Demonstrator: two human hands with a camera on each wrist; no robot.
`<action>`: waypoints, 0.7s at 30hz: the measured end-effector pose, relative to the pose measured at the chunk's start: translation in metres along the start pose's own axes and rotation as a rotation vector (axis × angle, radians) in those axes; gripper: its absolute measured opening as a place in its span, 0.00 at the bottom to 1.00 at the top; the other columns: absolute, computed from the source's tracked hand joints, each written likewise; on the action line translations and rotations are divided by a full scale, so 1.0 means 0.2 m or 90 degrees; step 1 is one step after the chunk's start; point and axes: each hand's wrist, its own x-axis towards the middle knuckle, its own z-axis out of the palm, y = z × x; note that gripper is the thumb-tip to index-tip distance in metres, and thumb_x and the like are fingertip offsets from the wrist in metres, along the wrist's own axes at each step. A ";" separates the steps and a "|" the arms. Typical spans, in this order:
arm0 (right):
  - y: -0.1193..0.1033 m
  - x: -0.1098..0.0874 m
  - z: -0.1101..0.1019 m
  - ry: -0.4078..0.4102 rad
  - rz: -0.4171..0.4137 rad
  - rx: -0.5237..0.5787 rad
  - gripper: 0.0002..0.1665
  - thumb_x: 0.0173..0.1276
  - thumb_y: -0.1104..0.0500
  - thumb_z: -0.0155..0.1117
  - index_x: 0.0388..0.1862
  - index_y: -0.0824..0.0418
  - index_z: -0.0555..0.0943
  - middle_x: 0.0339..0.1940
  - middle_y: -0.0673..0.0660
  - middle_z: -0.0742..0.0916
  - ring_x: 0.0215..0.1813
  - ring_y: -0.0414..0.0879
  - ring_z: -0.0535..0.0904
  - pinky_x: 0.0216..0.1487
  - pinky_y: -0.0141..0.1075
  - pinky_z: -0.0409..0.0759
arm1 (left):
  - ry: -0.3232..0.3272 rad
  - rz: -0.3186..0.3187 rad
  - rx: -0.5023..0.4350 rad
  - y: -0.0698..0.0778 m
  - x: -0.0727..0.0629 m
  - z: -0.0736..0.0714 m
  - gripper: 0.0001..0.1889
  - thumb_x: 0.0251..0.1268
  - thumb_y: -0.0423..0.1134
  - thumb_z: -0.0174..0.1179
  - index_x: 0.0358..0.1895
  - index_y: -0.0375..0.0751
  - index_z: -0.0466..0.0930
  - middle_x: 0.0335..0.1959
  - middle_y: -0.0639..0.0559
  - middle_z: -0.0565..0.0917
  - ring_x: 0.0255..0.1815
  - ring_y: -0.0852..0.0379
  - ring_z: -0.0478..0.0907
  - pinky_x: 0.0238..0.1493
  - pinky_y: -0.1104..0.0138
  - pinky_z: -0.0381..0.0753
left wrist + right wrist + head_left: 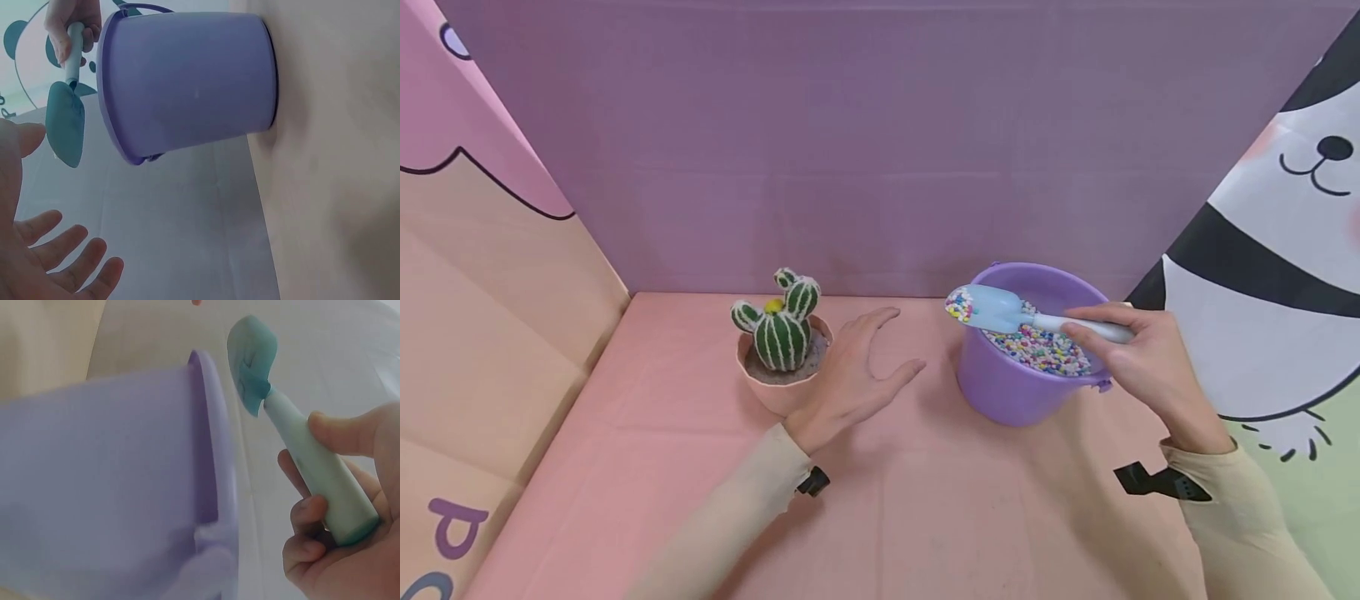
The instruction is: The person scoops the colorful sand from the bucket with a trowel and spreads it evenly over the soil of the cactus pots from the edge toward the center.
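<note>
My right hand grips the white handle of a light blue toy trowel above the purple bucket. Colourful beads lie in the trowel's tip, which reaches past the bucket's left rim. More small beads fill part of the bucket. In the right wrist view, fingers and thumb curl round the trowel handle. My left hand is held with fingers spread, holding nothing, and overlaps the right side of a pinkish pot in the head view. A striped green cactus with a yellow flower stands in grey soil there.
A pink cloth covers the table. Behind it rises a purple backdrop. Printed side panels stand at left and right, the right one with a panda. The bucket and pot stand near the back edge.
</note>
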 end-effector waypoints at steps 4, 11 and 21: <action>-0.02 0.00 0.03 -0.004 0.003 0.004 0.20 0.71 0.49 0.76 0.55 0.58 0.91 0.41 0.36 0.86 0.25 0.39 0.78 0.18 0.37 0.80 | 0.033 0.014 0.006 -0.03 -0.03 -0.03 0.38 0.67 0.60 0.69 0.75 0.48 0.74 0.73 0.52 0.79 0.75 0.51 0.75 0.76 0.48 0.74; -0.06 0.00 0.06 -0.025 0.016 0.001 0.21 0.71 0.46 0.76 0.56 0.55 0.91 0.35 0.36 0.88 0.25 0.41 0.78 0.19 0.38 0.76 | 0.090 0.053 0.007 -0.08 -0.10 -0.10 0.32 0.67 0.52 0.71 0.72 0.47 0.78 0.71 0.52 0.81 0.74 0.49 0.76 0.76 0.49 0.74; -0.13 0.01 0.14 -0.006 -0.018 0.015 0.17 0.69 0.49 0.78 0.52 0.54 0.94 0.31 0.29 0.90 0.34 0.34 0.80 0.33 0.28 0.76 | 0.153 0.077 -0.002 -0.23 -0.21 -0.24 0.28 0.64 0.43 0.75 0.67 0.45 0.82 0.69 0.48 0.83 0.72 0.46 0.78 0.69 0.48 0.80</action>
